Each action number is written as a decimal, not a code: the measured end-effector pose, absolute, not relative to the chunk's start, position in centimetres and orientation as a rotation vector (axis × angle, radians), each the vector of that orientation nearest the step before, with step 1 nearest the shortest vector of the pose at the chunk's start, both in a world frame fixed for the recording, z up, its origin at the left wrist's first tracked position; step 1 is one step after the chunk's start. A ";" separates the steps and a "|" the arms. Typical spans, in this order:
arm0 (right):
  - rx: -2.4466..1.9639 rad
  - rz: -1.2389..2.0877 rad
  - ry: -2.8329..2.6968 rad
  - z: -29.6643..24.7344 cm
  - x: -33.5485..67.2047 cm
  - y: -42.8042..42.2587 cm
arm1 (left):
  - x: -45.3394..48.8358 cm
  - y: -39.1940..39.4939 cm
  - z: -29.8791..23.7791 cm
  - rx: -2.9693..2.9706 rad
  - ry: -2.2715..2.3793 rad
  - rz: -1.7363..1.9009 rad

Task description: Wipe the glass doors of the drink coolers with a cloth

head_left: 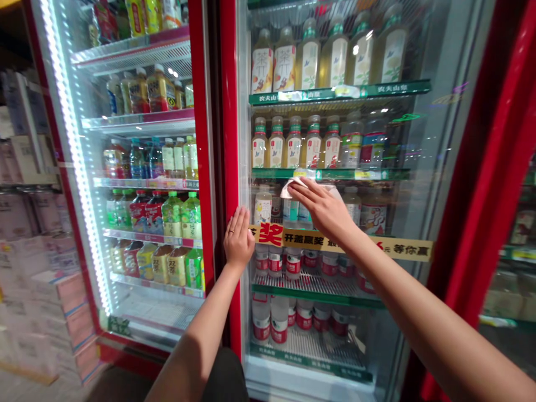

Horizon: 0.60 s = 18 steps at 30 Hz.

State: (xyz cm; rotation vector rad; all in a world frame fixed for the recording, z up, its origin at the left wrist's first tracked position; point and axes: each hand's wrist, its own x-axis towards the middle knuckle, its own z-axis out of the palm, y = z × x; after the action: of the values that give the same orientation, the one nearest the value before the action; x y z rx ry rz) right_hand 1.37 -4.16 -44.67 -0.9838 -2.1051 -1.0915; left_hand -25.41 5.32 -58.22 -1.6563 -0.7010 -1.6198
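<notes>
My right hand [324, 209] presses a white cloth [288, 190] flat against the glass door [412, 206] of a drinks fridge. Its fingers lie extended over the cloth, whose edges show on both sides of them. Lower and to the left, my left hand [239, 239] rests flat on the red door frame [231, 139], fingers stretched upward, a ring on one of them. A yellow printed strip [304, 240] runs across the glass just below the cloth, and my right forearm covers part of it. Bottles [293, 148] stand on shelves behind the glass.
A second lit fridge [142, 125] with several shelves of drinks stands to the left. Stacked cartons [62, 296] fill the far left floor. Another red-framed fridge [498, 167] is at the right edge. My dark-clothed knee [228, 377] is near the fridge base.
</notes>
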 end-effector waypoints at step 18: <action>-1.086 -1.081 -2.024 -44.3 4.0 -5.6 | -15.6 1.1 -55.2 -1.933 -0.616 -1.494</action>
State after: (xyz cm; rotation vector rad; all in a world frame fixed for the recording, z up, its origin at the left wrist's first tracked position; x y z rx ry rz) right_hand 4.03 -5.61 -44.28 -1.0861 -2.0240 -1.0809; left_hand -15.65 1.08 -55.16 -1.9331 -0.6160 -1.4937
